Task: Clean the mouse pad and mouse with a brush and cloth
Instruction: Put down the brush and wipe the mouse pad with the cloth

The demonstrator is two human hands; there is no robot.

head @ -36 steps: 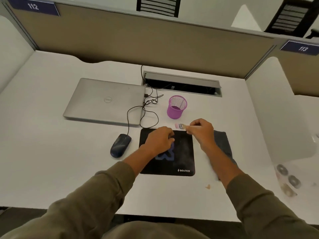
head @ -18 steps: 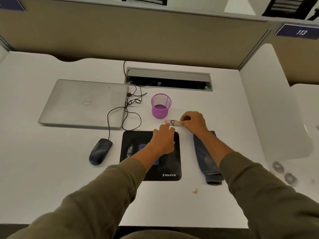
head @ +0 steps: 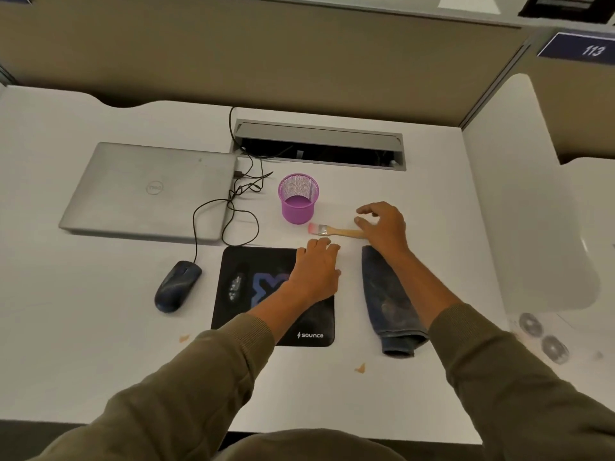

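Note:
The black mouse pad [head: 237, 261] lies at the desk's middle, with a small pile of whitish debris [head: 234, 288] on its left part. My left hand [head: 316, 271] rests flat on the pad's upper right corner and holds nothing. Left of the pad sits the dark corded mouse [head: 178, 286]. A wooden brush [head: 334, 230] with pink bristles lies on the desk just beyond the pad. My right hand [head: 382, 226] hovers at its handle end, fingers apart. A folded dark blue cloth [head: 389, 301] lies to the pad's right, partly under my right forearm.
A purple mesh cup [head: 298, 198] stands just behind the brush. A closed grey laptop [head: 149, 191] sits at the back left, with the mouse cable [head: 229, 221] looping beside it. An open cable tray [head: 319, 144] runs along the back. A white side partition [head: 532, 194] bounds the right.
My right hand held the brush above the pad's far edge; now the brush lies on the desk and that hand's fingers have spread. My left hand stays on the pad.

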